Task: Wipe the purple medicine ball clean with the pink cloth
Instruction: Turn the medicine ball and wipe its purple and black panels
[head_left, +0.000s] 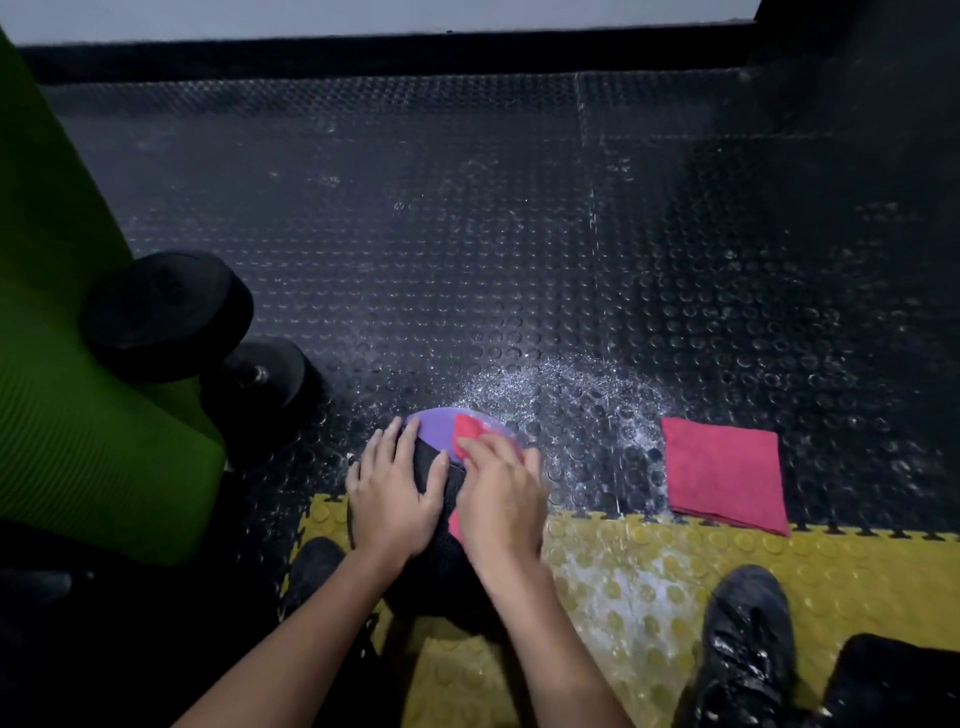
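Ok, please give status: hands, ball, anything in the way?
Left hand flat on medicine ball, steadying. Right hand presses pink cloth on its top. Nothing blocking; second cloth lies apart, right.

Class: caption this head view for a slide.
Left hand steadies the medicine ball; right hand presses a pink cloth onto it.

Left grip lies flat, fingers spread; right grip presses palm-down, slightly blurred.
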